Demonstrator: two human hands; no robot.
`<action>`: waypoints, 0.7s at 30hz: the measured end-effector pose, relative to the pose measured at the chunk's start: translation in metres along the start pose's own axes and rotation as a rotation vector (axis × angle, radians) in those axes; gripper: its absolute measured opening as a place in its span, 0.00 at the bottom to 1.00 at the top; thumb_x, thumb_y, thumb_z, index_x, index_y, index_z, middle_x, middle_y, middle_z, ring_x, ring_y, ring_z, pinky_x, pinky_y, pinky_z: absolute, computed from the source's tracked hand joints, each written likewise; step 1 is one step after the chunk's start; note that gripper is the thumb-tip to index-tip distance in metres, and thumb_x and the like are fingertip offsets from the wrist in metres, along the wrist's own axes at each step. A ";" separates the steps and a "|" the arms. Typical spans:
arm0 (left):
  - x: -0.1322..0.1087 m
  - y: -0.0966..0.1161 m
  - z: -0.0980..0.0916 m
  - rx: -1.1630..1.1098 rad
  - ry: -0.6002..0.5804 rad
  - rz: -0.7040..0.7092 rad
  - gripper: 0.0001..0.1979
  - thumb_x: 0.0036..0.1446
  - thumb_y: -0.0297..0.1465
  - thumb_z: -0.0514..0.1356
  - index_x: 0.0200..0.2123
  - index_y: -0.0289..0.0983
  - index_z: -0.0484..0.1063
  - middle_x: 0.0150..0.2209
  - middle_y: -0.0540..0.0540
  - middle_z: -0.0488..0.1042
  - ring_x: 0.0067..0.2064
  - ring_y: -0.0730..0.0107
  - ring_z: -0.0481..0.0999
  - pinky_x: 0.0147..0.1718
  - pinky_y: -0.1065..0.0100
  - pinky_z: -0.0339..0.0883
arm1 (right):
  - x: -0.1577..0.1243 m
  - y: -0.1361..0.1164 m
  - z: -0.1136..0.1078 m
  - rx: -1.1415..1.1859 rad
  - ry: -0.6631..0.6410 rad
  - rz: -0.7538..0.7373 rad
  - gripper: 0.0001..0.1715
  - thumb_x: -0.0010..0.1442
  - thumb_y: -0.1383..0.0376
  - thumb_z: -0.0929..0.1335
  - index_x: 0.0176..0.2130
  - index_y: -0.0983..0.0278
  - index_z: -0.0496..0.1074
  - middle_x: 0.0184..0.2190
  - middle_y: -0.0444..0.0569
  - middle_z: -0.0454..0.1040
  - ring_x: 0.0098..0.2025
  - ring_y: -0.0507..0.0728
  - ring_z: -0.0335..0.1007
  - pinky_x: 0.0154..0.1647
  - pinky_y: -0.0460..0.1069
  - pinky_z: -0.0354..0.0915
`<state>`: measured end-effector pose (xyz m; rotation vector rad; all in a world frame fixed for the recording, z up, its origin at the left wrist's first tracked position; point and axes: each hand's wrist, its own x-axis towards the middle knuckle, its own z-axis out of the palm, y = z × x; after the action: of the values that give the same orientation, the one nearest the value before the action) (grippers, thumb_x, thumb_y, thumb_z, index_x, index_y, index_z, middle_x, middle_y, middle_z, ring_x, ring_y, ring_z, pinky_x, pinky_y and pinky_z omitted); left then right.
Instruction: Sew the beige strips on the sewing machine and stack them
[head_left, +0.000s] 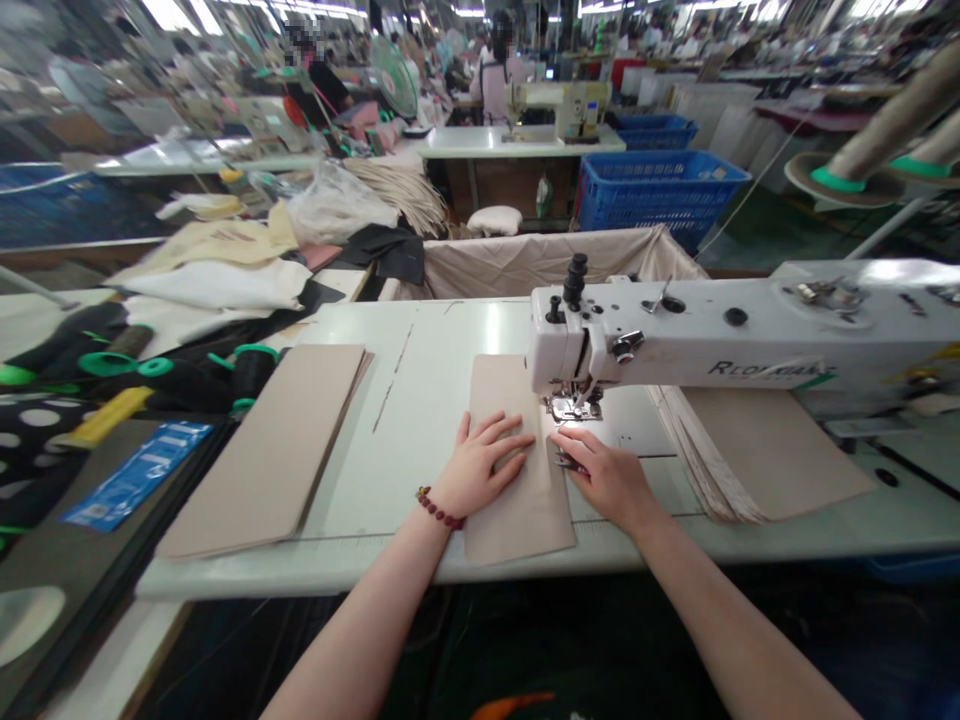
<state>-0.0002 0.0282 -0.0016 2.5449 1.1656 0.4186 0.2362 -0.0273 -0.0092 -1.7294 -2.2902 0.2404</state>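
Left hand (480, 465), flat, fingers spread open, presses on beige strip (525, 515) at table's near edge. Right hand (611, 480) just right of it, fingers extended on strip's right edge, gripping nothing clear. Strip's far end lies under presser foot (574, 407) of sewing machine (712, 340). Fabric stack (277, 440) left.

Far end of the long beige fabric strip (525, 520) runs under the white sewing machine head (570, 340) and is hidden there. Small dark item under the right hand (611, 480) fingertips: too small to tell. Machine arm cut off at right edge. Stack of beige panels (765, 450) partly under that arm. Orange object (517, 705) clipped by bottom edge. Left background benches motion-blurred.
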 end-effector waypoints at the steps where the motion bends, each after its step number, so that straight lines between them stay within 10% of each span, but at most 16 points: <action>1: 0.000 0.000 0.000 0.002 -0.004 0.000 0.17 0.65 0.38 0.50 0.56 0.52 0.67 0.63 0.52 0.61 0.65 0.59 0.53 0.63 0.43 0.28 | 0.000 0.000 0.001 0.001 0.001 -0.001 0.29 0.63 0.66 0.62 0.62 0.49 0.59 0.62 0.40 0.61 0.50 0.57 0.70 0.45 0.51 0.68; 21: -0.002 -0.001 -0.002 0.001 -0.016 -0.010 0.17 0.66 0.37 0.50 0.56 0.52 0.66 0.63 0.53 0.60 0.66 0.60 0.52 0.63 0.43 0.28 | 0.000 0.002 0.005 0.006 0.032 -0.014 0.30 0.62 0.67 0.63 0.61 0.49 0.60 0.61 0.40 0.62 0.49 0.57 0.70 0.44 0.50 0.68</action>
<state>-0.0028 0.0279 -0.0006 2.5379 1.1724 0.3944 0.2365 -0.0264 -0.0143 -1.7012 -2.2764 0.2149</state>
